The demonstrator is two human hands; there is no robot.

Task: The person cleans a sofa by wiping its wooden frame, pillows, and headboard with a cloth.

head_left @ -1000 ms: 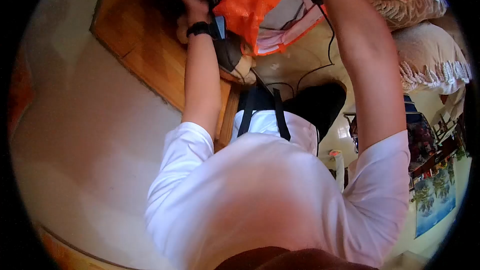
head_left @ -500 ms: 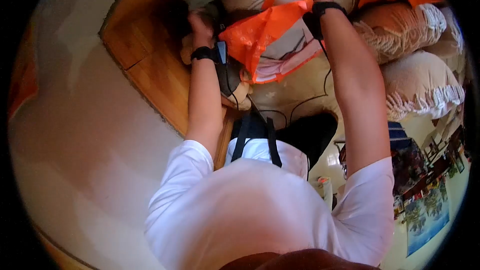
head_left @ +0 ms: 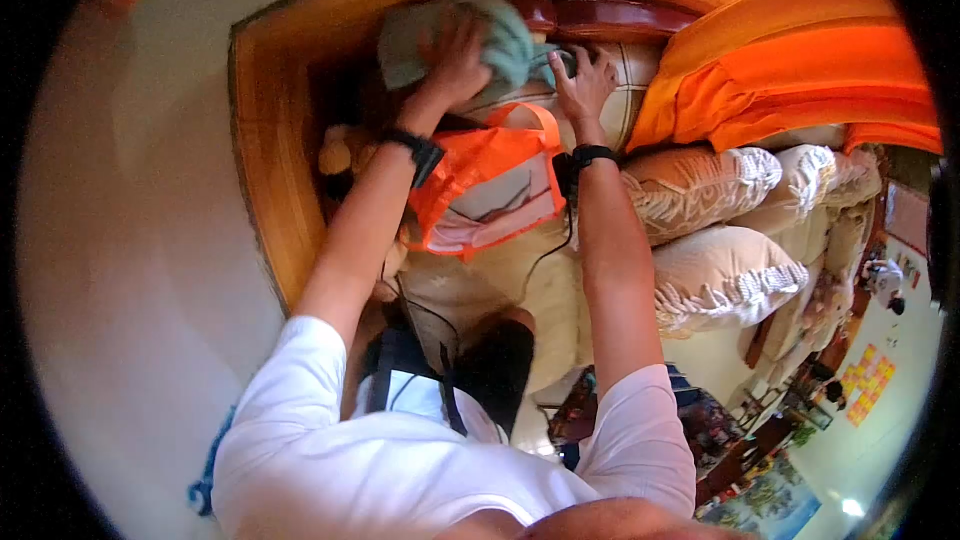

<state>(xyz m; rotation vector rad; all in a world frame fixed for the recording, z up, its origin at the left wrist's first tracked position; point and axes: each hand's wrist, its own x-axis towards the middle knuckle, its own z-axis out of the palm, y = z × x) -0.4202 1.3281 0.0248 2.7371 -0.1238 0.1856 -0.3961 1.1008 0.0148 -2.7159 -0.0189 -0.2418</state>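
A grey-green cloth lies bunched over the top of the sofa's corner. My left hand is on it, its slightly blurred fingers curled into the folds. At the cloth's right end is my right hand, thumb and fingers apart, touching the edge of the fabric. Below and between my wrists, an orange bag with a loop handle rests on the sofa seat, its pale inside facing me. Both wrists wear black bands, with thin dark cables running down from them.
Fringed beige cushions line the sofa on the right. Orange fabric drapes over the backrest. A wooden ledge and pale wall border the left side. A plush toy sits in the corner. Other people appear small at far right.
My view has shifted, showing more of the sofa back and the cloth. My left hand has moved up and right onto the cloth; both hands are now closer together beyond the bag.
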